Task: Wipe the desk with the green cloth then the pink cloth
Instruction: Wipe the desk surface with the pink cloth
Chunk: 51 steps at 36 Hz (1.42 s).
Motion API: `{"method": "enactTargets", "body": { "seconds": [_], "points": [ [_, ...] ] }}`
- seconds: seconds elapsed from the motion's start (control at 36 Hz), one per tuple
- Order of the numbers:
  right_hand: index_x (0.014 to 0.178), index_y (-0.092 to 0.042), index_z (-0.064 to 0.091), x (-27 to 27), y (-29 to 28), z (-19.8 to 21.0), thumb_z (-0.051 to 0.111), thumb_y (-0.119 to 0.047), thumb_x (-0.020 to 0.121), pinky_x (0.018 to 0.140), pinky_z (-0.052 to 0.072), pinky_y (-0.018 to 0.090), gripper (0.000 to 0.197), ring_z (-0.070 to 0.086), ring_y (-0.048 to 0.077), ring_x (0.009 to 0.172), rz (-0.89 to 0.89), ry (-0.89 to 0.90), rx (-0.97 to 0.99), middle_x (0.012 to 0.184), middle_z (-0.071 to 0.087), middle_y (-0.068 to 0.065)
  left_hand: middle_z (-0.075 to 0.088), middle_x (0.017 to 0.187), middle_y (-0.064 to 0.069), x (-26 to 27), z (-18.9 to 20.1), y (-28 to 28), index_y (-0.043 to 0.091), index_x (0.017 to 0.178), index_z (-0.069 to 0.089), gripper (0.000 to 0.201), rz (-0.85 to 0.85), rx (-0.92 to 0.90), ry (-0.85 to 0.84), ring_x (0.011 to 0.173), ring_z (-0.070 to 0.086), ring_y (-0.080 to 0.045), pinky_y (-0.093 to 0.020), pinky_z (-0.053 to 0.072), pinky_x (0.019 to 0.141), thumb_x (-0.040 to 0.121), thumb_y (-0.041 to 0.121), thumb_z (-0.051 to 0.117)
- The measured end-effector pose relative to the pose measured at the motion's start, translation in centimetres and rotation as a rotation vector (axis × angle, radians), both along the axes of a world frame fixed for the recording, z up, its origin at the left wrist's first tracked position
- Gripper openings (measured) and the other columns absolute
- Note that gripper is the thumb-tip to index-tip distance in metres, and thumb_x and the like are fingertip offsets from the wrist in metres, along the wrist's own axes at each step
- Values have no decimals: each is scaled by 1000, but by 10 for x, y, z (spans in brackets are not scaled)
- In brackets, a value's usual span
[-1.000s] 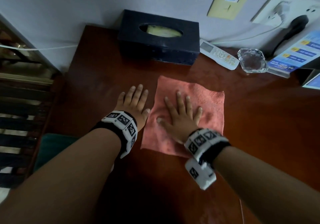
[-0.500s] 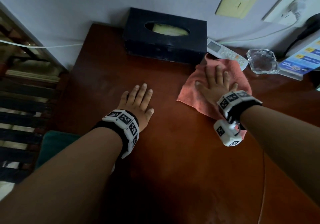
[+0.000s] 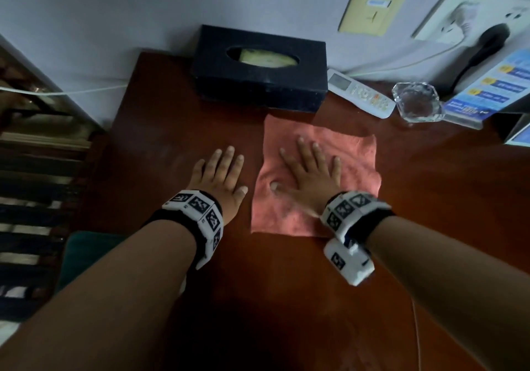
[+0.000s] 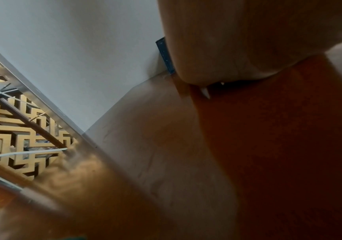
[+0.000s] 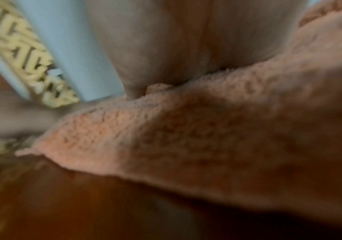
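Right, along the back of the dark reddish-brown wooden desk (image 3: 430,198) sits a black rectangular tissue box (image 3: 259,67), just beyond the far edge of the pink terry cloth (image 3: 352,155). To its right lie a white remote control (image 3: 360,93), a clear faceted glass ashtray (image 3: 417,102) and a blue printed leaflet (image 3: 487,89), all close to the cloth's far right corner. The dark green cloth (image 3: 83,251) peeks out at the desk's near left edge, partly behind the left forearm. The right hand (image 3: 311,174) lies flat on the pink cloth, fingers straight and spread, pressing it down. The left hand (image 3: 219,177) rests palm down on bare wood just beside the cloth, fingers extended, holding nothing.
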State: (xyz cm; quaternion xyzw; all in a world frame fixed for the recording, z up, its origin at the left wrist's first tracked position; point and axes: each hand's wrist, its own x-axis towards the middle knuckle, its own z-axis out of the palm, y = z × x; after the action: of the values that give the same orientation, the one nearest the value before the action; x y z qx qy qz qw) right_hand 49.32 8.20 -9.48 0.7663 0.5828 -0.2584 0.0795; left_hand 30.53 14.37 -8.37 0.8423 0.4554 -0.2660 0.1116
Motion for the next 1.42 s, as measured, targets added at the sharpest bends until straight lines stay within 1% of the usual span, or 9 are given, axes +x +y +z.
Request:
{"method": "enactTargets", "body": {
  "seconds": [0.22,0.36,0.75,0.83,0.92,1.0,1.06,1.17,1.42],
  "points": [
    [146,-48,-15,65,33,-2,28,-76,85,111,-16,55,79,-23,18,144,-212,-51,56,156,-26,-8,-29,153,-1,-4,-5,-2,20,146,-23,60,-15,24,-27,143,-21,-20,-42,-5,116,100,44,6],
    [146,-47,-15,55,29,1,26,-75,86,110,-16,59,78,-25,21,143,-270,-54,33,155,-30,-5,-29,153,-1,-3,-4,-1,20,146,-23,60,-20,29,-15,143,-21,-20,-42,-4,116,100,44,6],
    [134,-49,-32,-59,-131,4,20,-76,82,106,-20,64,78,-45,22,132,-9,1,26,143,-49,-8,-26,155,-1,0,0,0,20,148,-19,60,-16,14,-22,144,-19,-20,-42,-3,116,100,43,9],
    [144,-47,-19,-84,-169,1,24,-75,85,107,-12,64,78,-28,25,142,-31,-16,78,156,-28,-3,-27,155,-2,-2,-3,1,20,148,-19,60,-18,4,-49,144,-19,-21,-43,-4,116,100,44,9],
    [151,-38,14,-98,-184,6,28,-72,86,107,5,64,74,6,32,147,-73,-62,38,161,7,6,-26,155,-2,-5,-6,1,20,148,-18,61,-28,12,-82,144,-18,-21,-43,-3,117,100,45,9],
    [146,-28,35,-105,-176,8,34,-69,85,107,9,64,73,16,32,145,-72,-89,52,158,20,10,-22,156,-3,-7,-8,0,19,149,-15,62,-38,44,-107,145,-15,-22,-44,-1,117,100,45,12],
    [148,-26,28,-104,-167,5,33,-69,84,108,7,62,78,9,30,147,-83,-58,58,160,13,9,-21,156,-3,-8,-7,0,19,150,-14,62,-36,49,-112,145,-14,-22,-44,-1,117,100,45,13],
    [143,-43,-24,-85,-137,-1,12,-78,76,111,-19,55,84,-40,18,136,-64,7,26,150,-39,-7,-26,155,-2,-6,-5,4,20,149,-17,62,-15,-17,-89,144,-19,-21,-43,-4,116,100,45,12],
    [145,-46,-17,5,-26,-7,30,-73,86,114,-18,49,80,-30,15,141,-245,-50,58,154,-31,-9,-32,152,-2,-2,-6,7,20,146,-24,62,-12,-53,-53,142,-24,-22,-45,-6,116,100,45,9]
  ]
}}
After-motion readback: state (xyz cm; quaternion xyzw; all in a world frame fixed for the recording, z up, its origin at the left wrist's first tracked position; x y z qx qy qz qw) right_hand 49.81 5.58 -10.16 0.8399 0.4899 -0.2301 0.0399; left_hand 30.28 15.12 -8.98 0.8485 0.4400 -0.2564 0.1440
